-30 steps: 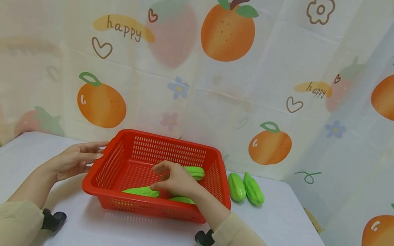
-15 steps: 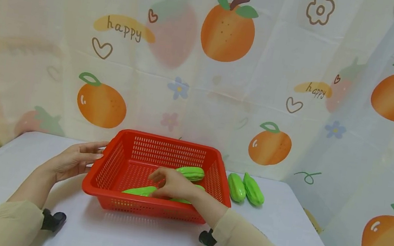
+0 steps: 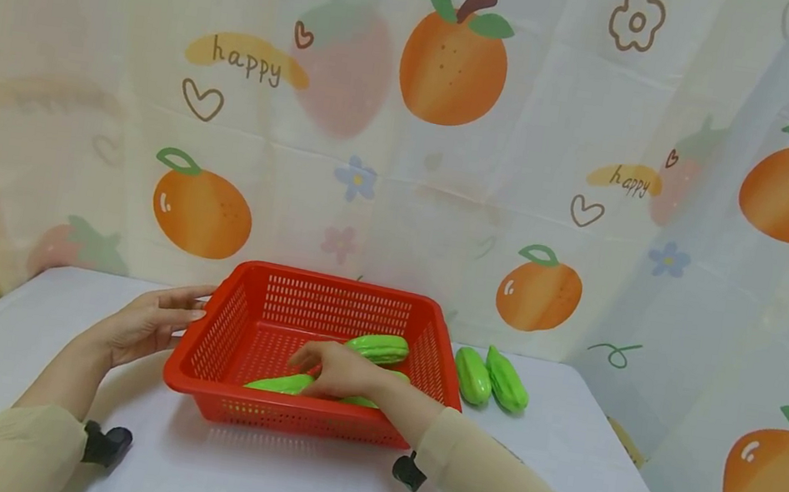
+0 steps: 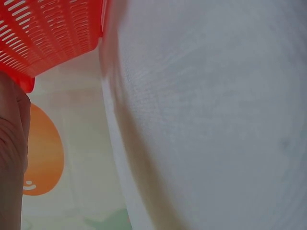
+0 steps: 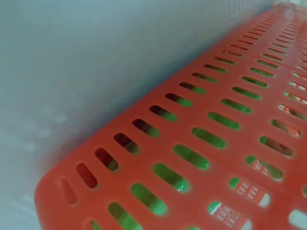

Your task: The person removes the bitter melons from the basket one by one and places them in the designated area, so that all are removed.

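Note:
In the head view, a red perforated basket (image 3: 312, 404) holds several green ridged vegetables, among them one at the back (image 3: 382, 349) and one at the front left (image 3: 276, 384). My right hand (image 3: 346, 374) reaches inside over the front rim, its fingers bent down at the right end of the front-left vegetable; its fingertips are partly hidden, so a grip cannot be made out. With its fingers nearly straight, my left hand (image 3: 145, 322) rests against the basket's left side. The left wrist view has the hand (image 4: 10, 129) beside the basket (image 4: 57, 38).
Two more green vegetables (image 3: 473, 376) (image 3: 508, 380) lie on the white-covered table (image 3: 256, 479), just right of the basket. Behind the table hangs a fruit-patterned curtain (image 3: 447, 195). Through the basket wall (image 5: 158, 134), the right wrist view shows green shapes.
My right hand has moved a little left and lower inside the basket, uncovering more of the back vegetable. My left hand and the basket have stayed in place.

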The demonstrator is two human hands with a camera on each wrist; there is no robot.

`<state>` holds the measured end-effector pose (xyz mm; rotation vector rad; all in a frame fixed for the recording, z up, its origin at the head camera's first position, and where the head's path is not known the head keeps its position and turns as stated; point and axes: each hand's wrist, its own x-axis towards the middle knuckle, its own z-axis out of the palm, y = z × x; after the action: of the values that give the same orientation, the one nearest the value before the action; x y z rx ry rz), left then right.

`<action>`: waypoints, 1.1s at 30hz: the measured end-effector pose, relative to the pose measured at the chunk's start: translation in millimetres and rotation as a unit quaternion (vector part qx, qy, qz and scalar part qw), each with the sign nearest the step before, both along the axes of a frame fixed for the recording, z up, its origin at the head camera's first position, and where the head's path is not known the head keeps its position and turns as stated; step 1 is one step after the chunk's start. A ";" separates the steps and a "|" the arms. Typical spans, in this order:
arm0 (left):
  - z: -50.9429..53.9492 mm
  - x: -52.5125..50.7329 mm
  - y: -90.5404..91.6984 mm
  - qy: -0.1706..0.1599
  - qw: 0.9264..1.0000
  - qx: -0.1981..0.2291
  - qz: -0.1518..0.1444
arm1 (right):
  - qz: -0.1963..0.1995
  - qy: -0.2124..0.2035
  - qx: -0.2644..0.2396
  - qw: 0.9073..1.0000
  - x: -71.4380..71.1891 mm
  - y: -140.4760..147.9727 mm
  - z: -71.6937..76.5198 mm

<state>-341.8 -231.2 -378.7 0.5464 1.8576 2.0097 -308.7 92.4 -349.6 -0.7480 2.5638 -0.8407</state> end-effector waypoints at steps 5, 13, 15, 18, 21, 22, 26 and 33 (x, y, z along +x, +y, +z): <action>0.8 -0.1 -2.3 -0.002 1.000 0.001 0.000 | 0.012 0.000 0.009 1.000 0.7 -1.1 -0.7; -2.0 -3.0 -3.8 -0.004 1.000 0.000 -0.009 | 0.020 0.028 0.047 0.998 4.0 -3.3 1.3; -2.0 -2.2 -4.2 -0.002 1.000 0.000 -0.009 | 0.025 0.039 0.058 0.997 3.8 -4.2 1.3; -1.4 -0.7 -4.5 -0.001 1.000 0.002 -0.006 | 0.030 0.046 0.065 0.996 3.9 -5.2 1.9; -0.8 0.1 -3.7 -0.004 1.000 0.003 -0.002 | 0.029 0.046 0.068 0.996 3.8 -5.8 2.4; -0.6 0.3 -3.2 -0.005 1.000 0.001 0.001 | 0.029 0.046 0.068 0.996 3.9 -5.8 2.5; -0.9 -0.1 -1.4 -0.006 1.000 -0.003 0.005 | 0.028 0.051 0.067 0.996 3.5 -5.2 2.1; -2.8 -1.1 0.7 -0.001 1.000 -0.001 0.003 | 0.030 0.056 0.048 0.997 3.9 -2.6 1.7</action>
<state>-343.0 -230.5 -381.5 0.5375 1.8631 2.0109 -304.8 89.8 -347.9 -0.8613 2.6436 -0.6698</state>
